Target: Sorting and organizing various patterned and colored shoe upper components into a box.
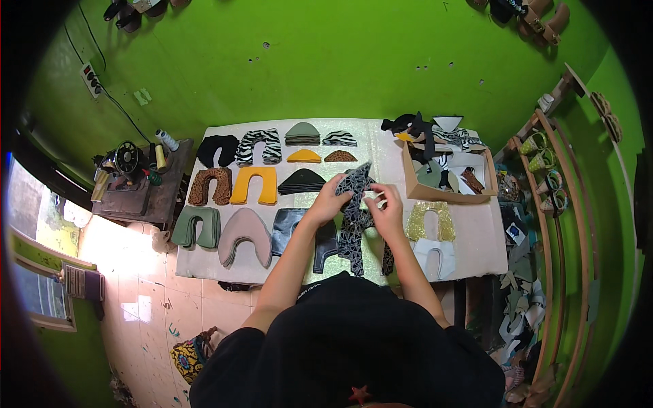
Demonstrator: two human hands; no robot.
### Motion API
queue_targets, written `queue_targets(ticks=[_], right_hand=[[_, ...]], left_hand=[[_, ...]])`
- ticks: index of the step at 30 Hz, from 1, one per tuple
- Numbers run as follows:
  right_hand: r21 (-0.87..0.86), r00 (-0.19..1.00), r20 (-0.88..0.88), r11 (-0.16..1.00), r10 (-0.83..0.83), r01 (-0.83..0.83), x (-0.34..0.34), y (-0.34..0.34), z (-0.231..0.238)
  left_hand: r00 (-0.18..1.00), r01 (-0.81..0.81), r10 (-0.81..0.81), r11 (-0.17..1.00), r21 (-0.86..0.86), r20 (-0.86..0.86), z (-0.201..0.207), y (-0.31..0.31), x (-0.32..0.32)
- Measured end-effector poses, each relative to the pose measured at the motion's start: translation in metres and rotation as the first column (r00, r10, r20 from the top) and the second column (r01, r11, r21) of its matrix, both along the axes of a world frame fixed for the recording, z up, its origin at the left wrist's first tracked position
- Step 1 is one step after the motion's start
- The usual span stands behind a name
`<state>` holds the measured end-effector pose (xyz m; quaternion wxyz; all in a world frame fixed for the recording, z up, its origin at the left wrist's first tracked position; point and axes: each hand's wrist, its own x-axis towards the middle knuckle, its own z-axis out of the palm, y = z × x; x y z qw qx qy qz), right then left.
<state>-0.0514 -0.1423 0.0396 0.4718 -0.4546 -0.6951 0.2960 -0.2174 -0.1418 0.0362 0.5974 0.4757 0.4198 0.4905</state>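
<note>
My left hand [330,202] is closed on a grey-and-black patterned material piece [354,182], lifted above the table with its pointed end up. Beside the piece's right edge is my right hand [386,206], thumb and forefinger curled in a pinch; what lies between them is too small to make out. Below the hands lies a U-shaped stack in the same pattern [351,246], partly covered by them. Left of it are black U-shaped pieces [289,223], half hidden by my left forearm. Black curved pieces [302,182] lie just past my left hand.
More cut stacks fill the table [381,146]: zebra [259,147], yellow [254,186], green [197,228], pink [245,238], gold [432,221] and white [435,258]. A cardboard box [449,194] of scraps stands right. At left is a sewing machine [128,160]; at right, a wooden rack [564,238].
</note>
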Motion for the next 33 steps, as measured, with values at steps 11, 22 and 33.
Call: queue_targets(ticks=[11, 22, 33], right_hand=[[-0.350, 0.876, 0.331, 0.908, 0.351, -0.231, 0.013, 0.032, -0.005], [-0.174, 0.972, 0.231, 0.981, -0.048, 0.090, 0.013, 0.078, -0.052], [-0.240, 0.897, 0.403, 0.925, -0.181, 0.295, -0.007, 0.109, -0.094]], left_hand=[[0.803, 0.221, -0.234, 0.971, -0.091, -0.548, -0.009, -0.007, -0.011], [0.876, -0.046, -0.043, 0.984, -0.172, -0.481, -0.052, 0.030, -0.023], [0.011, -0.028, 0.216, 0.976, 0.216, -0.976, -0.069, 0.080, 0.006]])
